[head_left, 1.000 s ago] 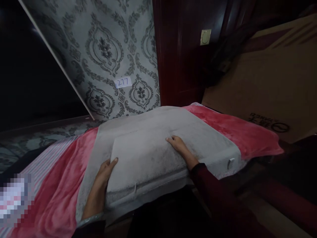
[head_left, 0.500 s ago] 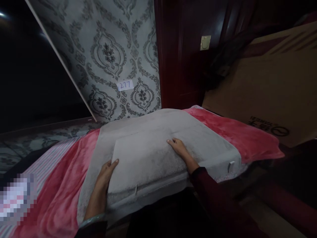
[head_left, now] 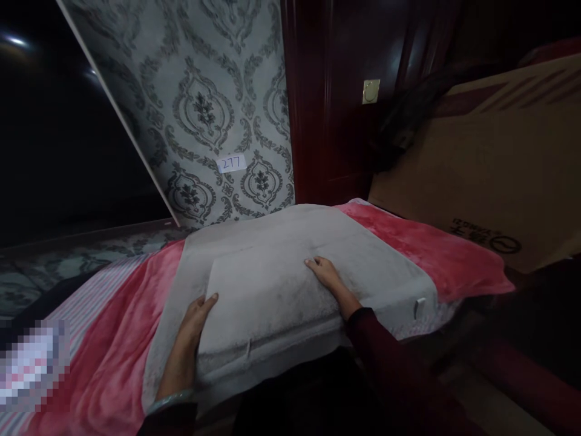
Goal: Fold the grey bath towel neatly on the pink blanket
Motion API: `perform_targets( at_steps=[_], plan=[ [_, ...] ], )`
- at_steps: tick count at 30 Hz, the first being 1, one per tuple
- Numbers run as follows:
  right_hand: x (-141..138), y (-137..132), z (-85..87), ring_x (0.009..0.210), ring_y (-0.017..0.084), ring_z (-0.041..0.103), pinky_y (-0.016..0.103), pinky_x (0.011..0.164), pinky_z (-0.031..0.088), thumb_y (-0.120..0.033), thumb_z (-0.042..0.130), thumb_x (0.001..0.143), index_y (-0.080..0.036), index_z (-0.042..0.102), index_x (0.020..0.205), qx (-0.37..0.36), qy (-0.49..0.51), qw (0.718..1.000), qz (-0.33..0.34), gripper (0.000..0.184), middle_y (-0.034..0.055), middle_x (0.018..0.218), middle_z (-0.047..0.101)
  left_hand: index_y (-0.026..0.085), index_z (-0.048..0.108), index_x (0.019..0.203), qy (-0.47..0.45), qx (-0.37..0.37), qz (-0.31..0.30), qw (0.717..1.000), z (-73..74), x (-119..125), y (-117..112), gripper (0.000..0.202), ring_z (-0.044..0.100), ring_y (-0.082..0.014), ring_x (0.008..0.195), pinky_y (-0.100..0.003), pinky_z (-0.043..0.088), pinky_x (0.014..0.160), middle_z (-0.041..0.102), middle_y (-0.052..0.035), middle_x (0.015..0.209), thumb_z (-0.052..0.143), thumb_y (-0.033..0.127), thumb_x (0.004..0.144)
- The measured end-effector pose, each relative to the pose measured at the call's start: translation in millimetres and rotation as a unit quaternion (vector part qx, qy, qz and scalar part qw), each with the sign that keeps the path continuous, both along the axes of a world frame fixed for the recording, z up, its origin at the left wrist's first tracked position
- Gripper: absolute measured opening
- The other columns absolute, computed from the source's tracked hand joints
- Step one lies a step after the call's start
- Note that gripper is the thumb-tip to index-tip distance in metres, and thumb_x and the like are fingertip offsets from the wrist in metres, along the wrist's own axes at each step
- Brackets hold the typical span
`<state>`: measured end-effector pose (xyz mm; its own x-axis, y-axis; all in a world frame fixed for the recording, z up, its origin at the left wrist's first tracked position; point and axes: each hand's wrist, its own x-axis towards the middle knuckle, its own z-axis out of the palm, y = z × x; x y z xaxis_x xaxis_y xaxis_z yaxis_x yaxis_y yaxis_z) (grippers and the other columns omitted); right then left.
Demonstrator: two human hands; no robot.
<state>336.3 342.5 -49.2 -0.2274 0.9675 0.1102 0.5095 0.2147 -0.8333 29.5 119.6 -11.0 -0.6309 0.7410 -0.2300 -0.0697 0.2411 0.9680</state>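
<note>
In the lower middle of the frame we see the grey cloth (head_left: 254, 303), folded into a thick, roughly squared block that lies flat, with a small tag (head_left: 249, 348) at its near edge. At its left edge is our left hand (head_left: 197, 312), thumb up and apart from the other fingers, which bend loosely; we cannot tell whether they have hold of the edge. Near the centre of the frame our right hand (head_left: 323, 272) is at the upper right of the cloth, thumb reaching left and the fingers curled in close beside it, with only a slight gap; whether they pinch any fabric we cannot tell.

Around and under the cloth spreads a grey cover (head_left: 381, 260), with a white loop (head_left: 419, 308) on its right front side; we cannot tell whether the two are one piece. A red blanket (head_left: 115, 339) shows on both sides of the cover, rumpled at the lower left, where striped fabric (head_left: 97, 297) lies beyond it.

Behind, at the upper middle, we see patterned wallpaper (head_left: 204, 109) bearing a card (head_left: 232, 163) marked 277. A dark panel (head_left: 68, 133) fills the upper left. A dark red door (head_left: 336, 109) stands right of the wallpaper, and a carton (head_left: 490, 169) leans at the upper right.
</note>
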Motion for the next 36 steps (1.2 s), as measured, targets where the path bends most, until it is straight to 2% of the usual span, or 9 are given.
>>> perform_targets(
  at_steps=[6, 13, 18, 23, 28, 34, 36],
  plan=[
    [-1, 0, -0.5, 0.09, 0.023, 0.067, 0.028, 0.078, 0.047, -0.043, 0.056, 0.091, -0.013, 0.074, 0.096, -0.002, -0.01, 1.0, -0.001, 0.035, 0.0081, 0.091, 0.073, 0.011, 0.072, 0.098, -0.011, 0.0, 0.001, 1.0, 11.2, 12, -2, 0.021, 0.071, -0.0209, 0.064, -0.028, 0.056, 0.06, 0.074, -0.0072, 0.07, 0.073, 0.026, 0.082],
    [-1, 1, 0.7, 0.094, 0.025, 0.068, 0.029, 0.081, 0.048, -0.043, 0.057, 0.091, -0.013, 0.075, 0.097, -0.003, -0.014, 1.0, -0.002, 0.036, 0.0097, 0.096, 0.074, 0.015, 0.072, 0.087, 0.022, -0.008, 0.04, 0.999, 17.3, 17, -3, 0.01, 0.069, -0.0202, 0.063, -0.029, 0.056, 0.063, 0.072, -0.0045, 0.068, 0.073, 0.023, 0.082],
    [-1, 1, 0.7, 0.092, 0.024, 0.067, 0.028, 0.08, 0.047, -0.044, 0.059, 0.091, -0.015, 0.074, 0.095, -0.002, -0.016, 1.0, -0.001, 0.033, 0.0085, 0.092, 0.074, 0.013, 0.071, 0.088, 0.001, -0.016, 0.026, 1.0, 17.8, 18, -1, 0.009, 0.067, -0.0191, 0.058, -0.027, 0.053, 0.057, 0.071, -0.0049, 0.065, 0.068, 0.021, 0.085],
    [-2, 0, 0.1, 0.085, 0.022, 0.066, 0.027, 0.074, 0.045, -0.044, 0.058, 0.091, -0.015, 0.073, 0.089, 0.001, -0.018, 1.0, -0.005, 0.033, 0.0066, 0.085, 0.072, 0.013, 0.071, 0.089, 0.002, -0.009, 0.028, 1.0, 16.5, 16, -1, 0.012, 0.067, -0.0184, 0.057, -0.027, 0.053, 0.057, 0.071, -0.005, 0.065, 0.073, 0.022, 0.081],
    [-2, 1, -1.4, 0.077, 0.02, 0.062, 0.025, 0.069, 0.041, -0.042, 0.057, 0.091, -0.016, 0.071, 0.082, 0.007, -0.013, 1.0, -0.007, 0.031, 0.0044, 0.078, 0.068, 0.012, 0.07, 0.086, 0.014, -0.011, 0.022, 1.0, 12.1, 12, 0, 0.01, 0.066, -0.0172, 0.055, -0.025, 0.051, 0.056, 0.072, -0.0064, 0.067, 0.067, 0.021, 0.086],
    [-2, 3, -3.9, 0.073, 0.018, 0.058, 0.025, 0.064, 0.036, -0.045, 0.059, 0.087, -0.018, 0.068, 0.078, 0.017, 0.002, 1.0, -0.004, 0.03, 0.0026, 0.073, 0.065, 0.012, 0.071, 0.093, 0.016, -0.005, 0.014, 1.0, 8.5, 6, -1, 0.022, 0.069, -0.0199, 0.062, -0.027, 0.054, 0.059, 0.072, -0.0061, 0.068, 0.078, 0.027, 0.078],
    [-2, 4, -4.6, 0.072, 0.018, 0.058, 0.025, 0.064, 0.037, -0.046, 0.059, 0.087, -0.018, 0.068, 0.077, 0.016, 0.004, 1.0, -0.003, 0.031, 0.0018, 0.072, 0.064, 0.012, 0.072, 0.094, 0.012, -0.004, 0.01, 1.0, 8.5, 6, -1, 0.021, 0.068, -0.0197, 0.062, -0.027, 0.054, 0.058, 0.073, -0.0063, 0.068, 0.077, 0.026, 0.08]
  ],
)
